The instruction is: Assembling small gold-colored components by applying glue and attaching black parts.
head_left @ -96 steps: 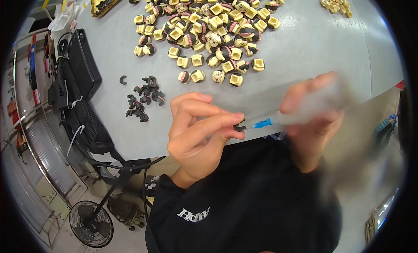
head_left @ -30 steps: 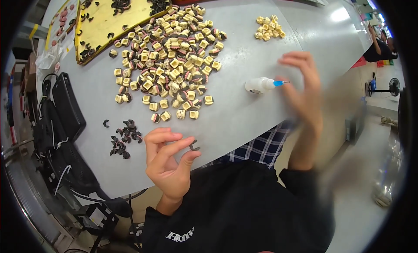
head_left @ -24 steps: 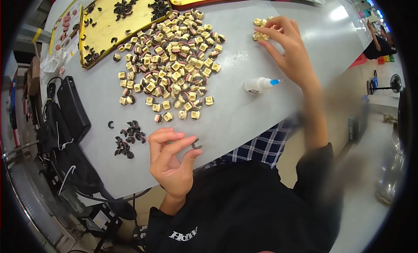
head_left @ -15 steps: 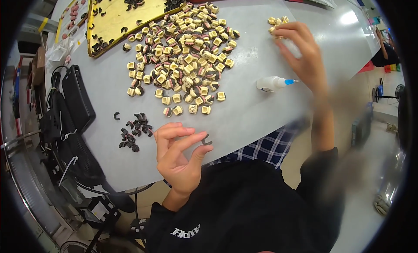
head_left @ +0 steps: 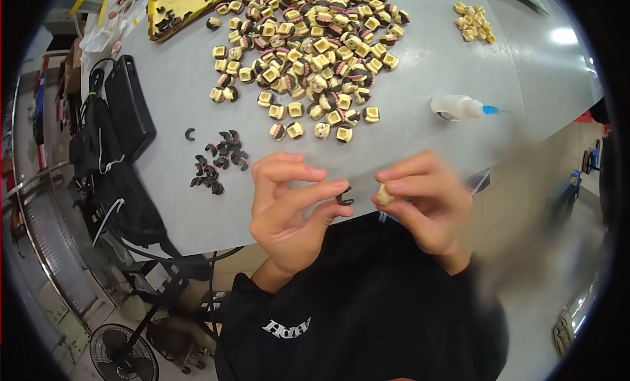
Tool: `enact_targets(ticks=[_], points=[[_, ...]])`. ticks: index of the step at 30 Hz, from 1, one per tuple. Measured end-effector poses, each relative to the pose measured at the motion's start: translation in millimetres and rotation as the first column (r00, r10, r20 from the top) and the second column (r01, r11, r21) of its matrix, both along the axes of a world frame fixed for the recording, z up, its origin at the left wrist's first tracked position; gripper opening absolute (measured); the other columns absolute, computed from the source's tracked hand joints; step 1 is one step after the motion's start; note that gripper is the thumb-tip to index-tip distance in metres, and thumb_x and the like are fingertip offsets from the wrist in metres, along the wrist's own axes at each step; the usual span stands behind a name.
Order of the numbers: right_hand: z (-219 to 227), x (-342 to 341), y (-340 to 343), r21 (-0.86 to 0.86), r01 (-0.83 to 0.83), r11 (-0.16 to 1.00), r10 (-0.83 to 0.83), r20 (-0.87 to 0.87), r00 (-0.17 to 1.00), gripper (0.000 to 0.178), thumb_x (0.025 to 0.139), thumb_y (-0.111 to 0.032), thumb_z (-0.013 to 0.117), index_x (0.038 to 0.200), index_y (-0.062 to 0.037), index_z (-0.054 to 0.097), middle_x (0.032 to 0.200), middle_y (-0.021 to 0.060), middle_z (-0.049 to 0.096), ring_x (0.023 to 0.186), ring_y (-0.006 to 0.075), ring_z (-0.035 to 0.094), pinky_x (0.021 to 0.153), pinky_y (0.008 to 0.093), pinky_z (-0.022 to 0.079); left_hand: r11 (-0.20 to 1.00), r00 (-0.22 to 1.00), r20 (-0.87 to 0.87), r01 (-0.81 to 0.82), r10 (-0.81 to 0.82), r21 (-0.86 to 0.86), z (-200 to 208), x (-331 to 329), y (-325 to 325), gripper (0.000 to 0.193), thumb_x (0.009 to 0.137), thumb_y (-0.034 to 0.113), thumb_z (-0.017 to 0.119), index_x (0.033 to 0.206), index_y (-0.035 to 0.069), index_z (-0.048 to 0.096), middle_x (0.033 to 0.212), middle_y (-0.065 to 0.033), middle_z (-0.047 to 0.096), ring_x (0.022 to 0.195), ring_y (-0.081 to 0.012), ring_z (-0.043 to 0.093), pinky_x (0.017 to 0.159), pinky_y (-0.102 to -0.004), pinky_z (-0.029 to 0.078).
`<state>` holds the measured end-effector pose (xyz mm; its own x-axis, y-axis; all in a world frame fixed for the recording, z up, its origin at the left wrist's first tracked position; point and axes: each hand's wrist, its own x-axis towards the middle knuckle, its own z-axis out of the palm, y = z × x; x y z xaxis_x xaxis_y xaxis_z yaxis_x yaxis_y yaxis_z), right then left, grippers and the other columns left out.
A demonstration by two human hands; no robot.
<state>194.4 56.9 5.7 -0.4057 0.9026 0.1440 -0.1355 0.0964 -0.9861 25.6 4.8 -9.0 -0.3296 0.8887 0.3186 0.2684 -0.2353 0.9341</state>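
Note:
My left hand (head_left: pixel 289 204) pinches a small black C-shaped clip (head_left: pixel 344 198) between thumb and forefinger, just off the near table edge. My right hand (head_left: pixel 423 200) holds a small cream-coloured block (head_left: pixel 384 196) in its fingertips, right beside the clip. The two parts are almost touching. A white glue bottle with a blue nozzle (head_left: pixel 459 107) lies on its side on the grey table (head_left: pixel 420 138), beyond my right hand.
A big pile of cream blocks with dark clips (head_left: pixel 308 46) covers the table's middle. A small heap of loose black clips (head_left: pixel 216 163) lies left. A few bare cream blocks (head_left: pixel 474 20) sit far right. A yellow tray (head_left: pixel 177 4), black bags (head_left: pixel 111 138) and a floor fan (head_left: pixel 128 355) are at left.
My right hand set the glue bottle down, reached to the far cream blocks, and has come back with one block next to the clip in my left hand.

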Motion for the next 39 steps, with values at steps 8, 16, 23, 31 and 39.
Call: enact_targets(ticks=[8, 16, 23, 31, 39], points=[[-4, -15, 4, -0.139, -0.129, 0.982, 0.105, -0.166, 0.981, 0.025, 0.074, 0.014, 0.06, 0.098, 0.0052, 0.062, 0.098, 0.0145, 0.054, 0.085, 0.0186, 0.06, 0.073, 0.026, 0.054, 1.0, 1.0, 0.0, 0.003, -0.003, 0.011, 2, 0, 1, 0.03, 0.057, 0.007, 0.079, 0.086, 0.011, 0.071, 0.091, -0.0029, 0.055, 0.094, -0.0238, 0.043, 0.08, -0.035, 0.039], [8, -8, 11, -0.201, -0.226, 0.953, 0.205, -0.12, 0.971, 0.018, 0.076, 0.01, 0.06, 0.092, 0.0046, 0.064, 0.097, 0.0148, 0.056, 0.085, 0.0179, 0.058, 0.073, 0.0256, 0.049, 1.0, 1.0, -0.021, -0.014, 0.013, -0.012, 5, 4, -2, 0.031, 0.054, -0.001, 0.076, 0.083, 0.01, 0.071, 0.09, -0.003, 0.054, 0.095, -0.0262, 0.043, 0.079, -0.0349, 0.04], [11, -10, 11, -0.452, -0.415, 0.79, 0.298, -0.309, 0.903, 0.024, 0.08, 0.003, 0.061, 0.103, 0.0021, 0.056, 0.1, 0.0095, 0.058, 0.092, 0.0143, 0.058, 0.08, 0.0247, 0.048, 0.999, 0.999, -0.033, -0.032, 0.031, -0.005, 11, 1, -13, 0.027, 0.053, 0.003, 0.077, 0.077, 0.013, 0.072, 0.087, -0.0019, 0.053, 0.097, -0.0277, 0.042, 0.081, -0.0372, 0.039], [13, -5, 13, -0.588, -0.532, 0.609, 0.359, -0.394, 0.846, 0.035, 0.079, 0.003, 0.063, 0.111, 0.0012, 0.047, 0.099, 0.0097, 0.059, 0.098, 0.0146, 0.056, 0.082, 0.0264, 0.047, 0.998, 0.985, -0.168, -0.016, 0.026, 0.059, 12, 3, -13, 0.027, 0.053, 0.006, 0.077, 0.077, 0.017, 0.072, 0.087, -0.0001, 0.055, 0.098, -0.0284, 0.042, 0.081, -0.0375, 0.038], [2, -8, 8, -0.467, -0.495, 0.733, 0.292, -0.441, 0.849, 0.038, 0.079, 0.002, 0.062, 0.109, -0.0006, 0.039, 0.097, 0.0114, 0.06, 0.092, 0.0147, 0.059, 0.079, 0.0252, 0.049, 0.997, 0.968, -0.246, -0.027, 0.045, 0.075, 10, 5, -15, 0.03, 0.052, 0.008, 0.077, 0.079, 0.017, 0.072, 0.089, 0.0004, 0.055, 0.098, -0.0283, 0.042, 0.081, -0.0377, 0.039]])
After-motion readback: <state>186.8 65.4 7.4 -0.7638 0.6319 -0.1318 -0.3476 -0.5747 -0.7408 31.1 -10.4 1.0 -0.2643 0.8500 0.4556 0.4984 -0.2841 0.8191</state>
